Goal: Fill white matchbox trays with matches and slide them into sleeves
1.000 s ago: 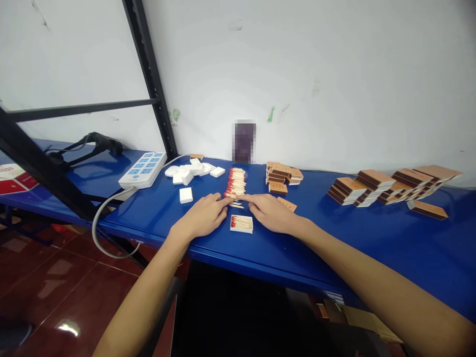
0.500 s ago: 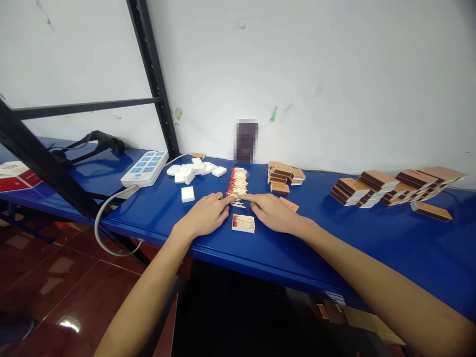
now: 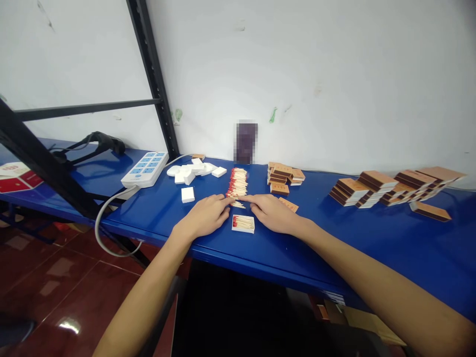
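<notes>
A long row of red-headed matches (image 3: 238, 182) lies on the blue table, heads to the left. My left hand (image 3: 208, 214) reaches in from the left, its index finger stretched out to the match heads at the row's near end. From the other side, my right hand (image 3: 273, 210) points its index finger at the plain stick ends there. Neither hand is wrapped round anything. Between my wrists sits a white matchbox tray (image 3: 243, 230) partly filled with matches, their heads also to the left.
White empty-looking trays (image 3: 191, 171) are heaped at the back left, near a power strip (image 3: 146, 169). Orange-brown matchboxes (image 3: 282, 173) are piled right of the row. Larger matchbox stacks (image 3: 375, 186) stand far right. A black rack post (image 3: 154, 74) rises on the left.
</notes>
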`<state>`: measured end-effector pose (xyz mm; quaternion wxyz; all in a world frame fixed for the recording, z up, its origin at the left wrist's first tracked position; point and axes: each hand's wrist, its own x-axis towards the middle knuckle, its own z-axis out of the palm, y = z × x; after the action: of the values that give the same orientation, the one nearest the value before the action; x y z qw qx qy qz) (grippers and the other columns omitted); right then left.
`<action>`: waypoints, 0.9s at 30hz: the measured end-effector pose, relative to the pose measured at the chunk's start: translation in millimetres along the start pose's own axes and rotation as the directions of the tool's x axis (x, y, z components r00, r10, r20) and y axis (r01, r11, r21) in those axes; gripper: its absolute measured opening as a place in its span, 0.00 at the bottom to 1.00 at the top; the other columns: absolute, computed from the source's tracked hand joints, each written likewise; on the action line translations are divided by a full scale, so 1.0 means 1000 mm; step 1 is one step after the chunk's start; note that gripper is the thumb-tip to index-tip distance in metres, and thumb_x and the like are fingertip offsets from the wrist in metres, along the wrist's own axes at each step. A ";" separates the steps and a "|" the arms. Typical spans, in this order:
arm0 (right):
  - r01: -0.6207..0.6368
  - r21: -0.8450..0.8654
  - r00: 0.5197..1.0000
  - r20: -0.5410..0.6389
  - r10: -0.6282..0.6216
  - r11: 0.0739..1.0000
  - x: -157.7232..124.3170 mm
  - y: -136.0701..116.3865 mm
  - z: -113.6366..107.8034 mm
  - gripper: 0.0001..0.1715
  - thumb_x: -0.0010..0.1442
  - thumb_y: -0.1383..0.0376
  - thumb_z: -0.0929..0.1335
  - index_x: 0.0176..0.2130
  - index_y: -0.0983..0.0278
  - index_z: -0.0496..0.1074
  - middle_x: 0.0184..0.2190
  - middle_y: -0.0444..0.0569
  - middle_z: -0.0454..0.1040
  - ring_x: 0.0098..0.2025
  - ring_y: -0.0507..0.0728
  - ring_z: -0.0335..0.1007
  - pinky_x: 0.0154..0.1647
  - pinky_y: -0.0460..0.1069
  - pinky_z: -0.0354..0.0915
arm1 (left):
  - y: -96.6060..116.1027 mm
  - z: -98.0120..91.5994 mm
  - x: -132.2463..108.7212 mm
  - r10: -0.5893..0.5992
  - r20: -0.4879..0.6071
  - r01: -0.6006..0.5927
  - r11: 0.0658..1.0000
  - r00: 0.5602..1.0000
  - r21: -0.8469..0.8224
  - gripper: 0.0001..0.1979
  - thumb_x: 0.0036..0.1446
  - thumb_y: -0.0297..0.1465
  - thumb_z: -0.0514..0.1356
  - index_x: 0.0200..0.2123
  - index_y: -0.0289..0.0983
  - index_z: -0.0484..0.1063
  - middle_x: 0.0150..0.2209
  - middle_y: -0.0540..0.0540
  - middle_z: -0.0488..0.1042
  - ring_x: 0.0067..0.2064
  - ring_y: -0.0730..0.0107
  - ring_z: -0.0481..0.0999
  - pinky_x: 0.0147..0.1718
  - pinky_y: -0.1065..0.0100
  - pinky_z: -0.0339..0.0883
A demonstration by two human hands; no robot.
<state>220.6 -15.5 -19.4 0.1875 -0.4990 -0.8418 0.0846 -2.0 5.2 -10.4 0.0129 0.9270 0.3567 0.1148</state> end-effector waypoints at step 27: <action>0.004 -0.066 0.999 0.041 -0.001 0.998 0.000 -0.005 -0.003 0.29 0.64 0.71 0.56 0.59 0.53 0.67 0.44 0.48 0.77 0.44 0.58 0.72 0.42 0.49 0.63 | 0.003 -0.002 0.001 0.037 -0.016 -0.037 0.999 0.999 -0.016 0.17 0.67 0.31 0.47 0.53 0.36 0.67 0.43 0.42 0.72 0.45 0.60 0.69 0.45 0.61 0.63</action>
<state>217.8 -17.9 -15.5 0.1538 -0.5022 -0.8484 0.0666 -0.1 3.8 -7.9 0.0154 0.9325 0.3386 0.1250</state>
